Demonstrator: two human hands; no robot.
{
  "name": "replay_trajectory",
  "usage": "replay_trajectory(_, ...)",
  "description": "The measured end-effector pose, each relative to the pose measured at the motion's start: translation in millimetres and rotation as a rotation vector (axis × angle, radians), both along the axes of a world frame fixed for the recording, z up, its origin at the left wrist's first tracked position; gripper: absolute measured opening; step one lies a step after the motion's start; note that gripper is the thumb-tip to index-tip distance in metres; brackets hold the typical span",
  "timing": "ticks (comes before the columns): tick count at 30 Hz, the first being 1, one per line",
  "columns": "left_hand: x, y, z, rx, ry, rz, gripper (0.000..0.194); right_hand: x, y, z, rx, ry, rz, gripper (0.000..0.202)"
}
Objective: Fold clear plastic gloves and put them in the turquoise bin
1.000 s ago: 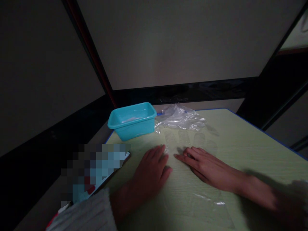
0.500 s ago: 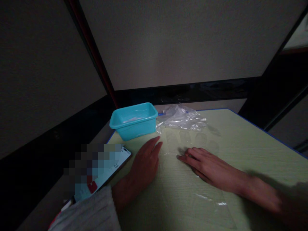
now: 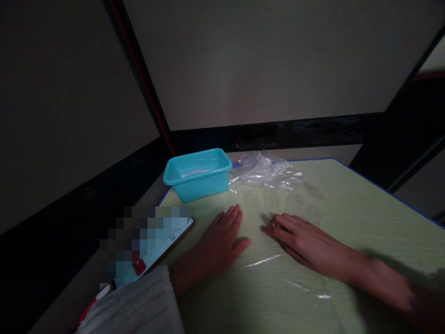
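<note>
Spread flat on the table is a see-through disposable plastic glove, with rounded finger ends towards the back and shiny creases nearer me. My left hand is open, palm down over its left side, with the thumb held away from the fingers. On the glove's middle rests my right hand, its fingers bent and drawn together on the thin film. The underside of that hand is hidden, so the exact grip on the film does not show.
A turquoise plastic basin stands at the back left, with something pale inside. Beside it lies a crumpled clear plastic bag. A phone, partly blurred out, is at the left edge. Partition panels rise behind the table.
My left hand has turned flatter and spread its thumb, shifting slightly right. A new bright crease shows on the film between the hands. My right hand stays nearly in place.
</note>
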State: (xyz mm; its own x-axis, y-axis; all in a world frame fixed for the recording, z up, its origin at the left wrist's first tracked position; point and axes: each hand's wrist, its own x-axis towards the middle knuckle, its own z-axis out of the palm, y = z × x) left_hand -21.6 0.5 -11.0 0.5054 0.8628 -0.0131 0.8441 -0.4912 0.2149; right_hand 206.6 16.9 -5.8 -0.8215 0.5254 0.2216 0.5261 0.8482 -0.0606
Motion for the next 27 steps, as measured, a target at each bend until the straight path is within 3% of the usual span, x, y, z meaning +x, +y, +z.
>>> replay_trajectory(11, -4.2, 9.7, -4.5, 0.096, -0.012, 0.059, 0.078, -4.7, -4.4, 7.6, 0.205, -0.015, 0.038, 0.028)
replay_trajectory(16, -5.0, 21.8, -10.7, 0.236, -0.185, 0.342, 0.037, -9.5, -10.6, 10.7, 0.245, 0.023, 0.088, 0.031)
replay_trajectory(19, -9.2, 29.6, -11.5, 0.280, -0.200, 0.421, 0.019, -11.0, -11.0, 9.9, 0.230, 0.023, 0.097, 0.029)
replay_trajectory(27, -14.0, 42.2, -15.1, 0.313, -0.246, 0.489, 0.013, -12.3, -10.3, 7.8, 0.202, 0.007, 0.087, 0.027)
